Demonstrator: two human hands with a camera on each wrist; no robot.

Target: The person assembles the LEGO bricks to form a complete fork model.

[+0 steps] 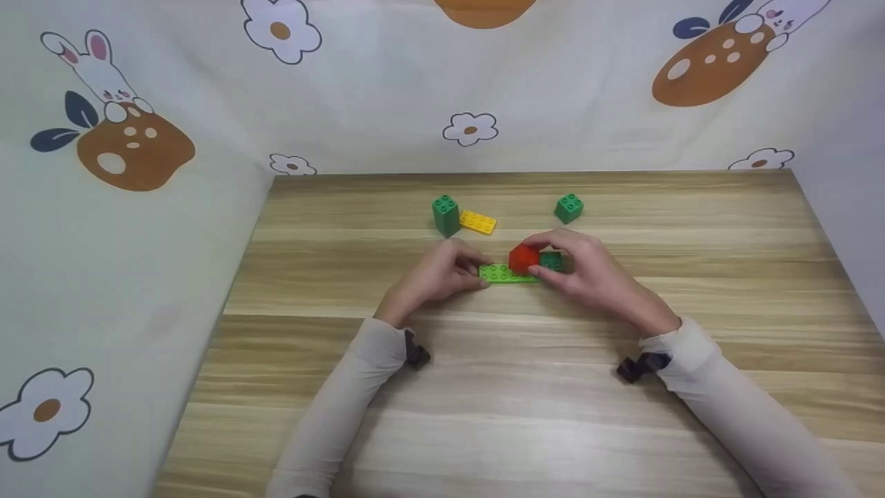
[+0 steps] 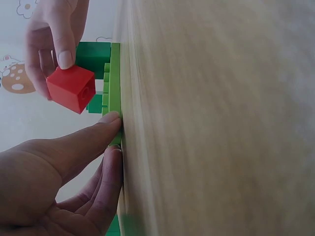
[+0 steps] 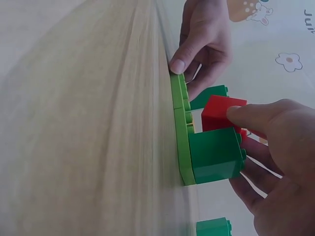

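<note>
A light green studded building plate [image 1: 492, 274] lies flat on the table; a seam crosses its side in the right wrist view. My left hand [image 1: 442, 272] pinches its left end between thumb and fingers. On its right end sits a dark green block [image 3: 216, 155]. My right hand [image 1: 588, 268] holds a red block [image 2: 71, 88] by thumb and fingertips. That block is tilted and hangs just above the plate's studs, beside the dark green block, apart from the plate in the left wrist view.
Behind my left hand a tall green block [image 1: 446, 216] stands beside a yellow studded plate [image 1: 478, 222]. A smaller green block [image 1: 569, 208] stands farther right. A printed cloth wall [image 1: 387, 90] rises at the table's back edge.
</note>
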